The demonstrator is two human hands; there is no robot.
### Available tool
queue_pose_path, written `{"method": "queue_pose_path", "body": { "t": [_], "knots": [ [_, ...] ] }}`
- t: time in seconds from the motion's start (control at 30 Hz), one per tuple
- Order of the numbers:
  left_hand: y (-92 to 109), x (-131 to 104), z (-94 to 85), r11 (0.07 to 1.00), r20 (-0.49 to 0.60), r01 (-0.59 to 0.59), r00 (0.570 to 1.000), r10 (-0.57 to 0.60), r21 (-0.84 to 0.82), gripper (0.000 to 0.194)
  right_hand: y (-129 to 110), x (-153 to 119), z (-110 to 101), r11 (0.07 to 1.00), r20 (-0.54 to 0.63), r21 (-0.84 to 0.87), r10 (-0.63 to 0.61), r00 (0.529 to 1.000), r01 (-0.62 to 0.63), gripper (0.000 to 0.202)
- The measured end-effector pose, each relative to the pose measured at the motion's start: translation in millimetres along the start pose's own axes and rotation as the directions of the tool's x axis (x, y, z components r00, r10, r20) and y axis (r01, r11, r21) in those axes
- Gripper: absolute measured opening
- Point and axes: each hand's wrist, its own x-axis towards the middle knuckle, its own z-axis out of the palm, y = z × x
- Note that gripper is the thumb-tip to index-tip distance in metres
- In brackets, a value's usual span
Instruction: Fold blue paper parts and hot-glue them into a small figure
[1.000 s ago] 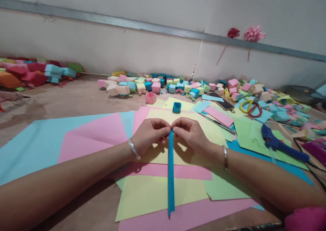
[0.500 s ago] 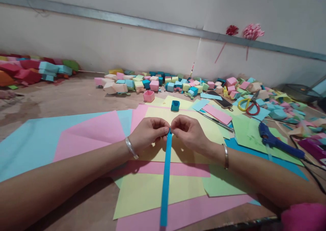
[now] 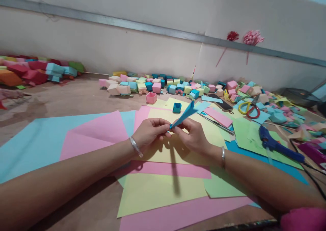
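Observation:
Between my two hands is a blue paper strip (image 3: 186, 113), its free length pointing up and away to the right. My left hand (image 3: 152, 132) pinches the strip's near end between thumb and fingers. From the other side my right hand (image 3: 191, 133) grips the same end, fingers curled. The fingertips hide the shape of that end. Just beyond my hands a small open blue paper box (image 3: 177, 108) stands on the yellow sheet (image 3: 150, 190), with an open pink paper box (image 3: 151, 97) farther left.
Coloured sheets, including pink (image 3: 94, 129) and light blue (image 3: 30, 146), cover the tabletop. To the right lie a blue glue gun (image 3: 277, 144), scissors (image 3: 248, 109), a phone (image 3: 221, 102) and a cord. Many small paper boxes (image 3: 156, 87) line the wall.
The strip's free length has swung from hanging toward me to pointing up and away. Both hands remain close together at its end. The view has shifted slightly.

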Motion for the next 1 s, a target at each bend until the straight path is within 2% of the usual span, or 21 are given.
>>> {"method": "queue_pose_path", "body": {
  "t": [0.07, 0.17, 0.37, 0.6, 0.87, 1.0],
  "knots": [
    [0, 0, 0.7, 0.999, -0.017, -0.019, 1.000, 0.020, 0.028, 0.019, 1, -1, 2, 0.994, -0.001, 0.066, 0.084, 0.996, -0.084, 0.006],
    [1, 0, 1.9, 0.993, -0.038, -0.045, 0.998, 0.050, 0.110, 0.015, 1, 0, 4, 0.978, 0.017, 0.155, 0.139, 0.990, -0.140, 0.003],
    [6, -3, 4.6, 0.976, -0.067, -0.089, 0.992, 0.105, 0.200, 0.015, 2, 0, 5, 0.958, -0.003, 0.217, 0.194, 0.981, -0.189, 0.005],
    [9, -6, 7.0, 0.928, -0.058, -0.169, 0.978, 0.200, 0.332, 0.015, 3, -2, 8, 0.888, 0.029, 0.403, 0.229, 0.973, -0.221, 0.005],
    [12, -7, 7.0, 0.901, -0.033, -0.193, 0.974, 0.223, 0.389, 0.014, -4, -1, 6, 0.940, -0.006, 0.291, 0.187, 0.982, -0.177, 0.008],
    [9, -6, 5.3, 0.894, 0.007, -0.198, 0.977, 0.213, 0.401, 0.012, -5, 0, 6, 0.939, 0.004, 0.287, 0.199, 0.980, -0.191, 0.003]
  ]
}}
